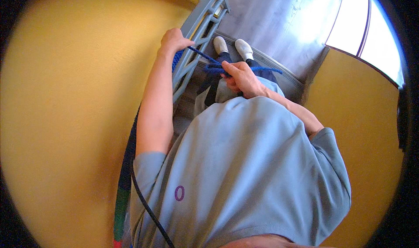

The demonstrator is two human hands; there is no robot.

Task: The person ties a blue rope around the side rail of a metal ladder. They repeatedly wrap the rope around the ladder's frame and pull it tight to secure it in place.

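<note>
My left hand is closed over the handrail, at the upper end of a blue knitted strip. Most of its fingers are hidden, so their exact hold does not show. A strand of blue yarn runs taut from under that hand to my right hand. The right fingers and thumb are pinched on a small bunch of this yarn, in front of my waist. A loose yarn tail sticks out to the right of them.
A grey metal railing slopes along the yellow wall. Lower down, the strip turns dark navy, then green and red. A black cord hangs by my left side. My pale shoes stand on a step before a grey floor.
</note>
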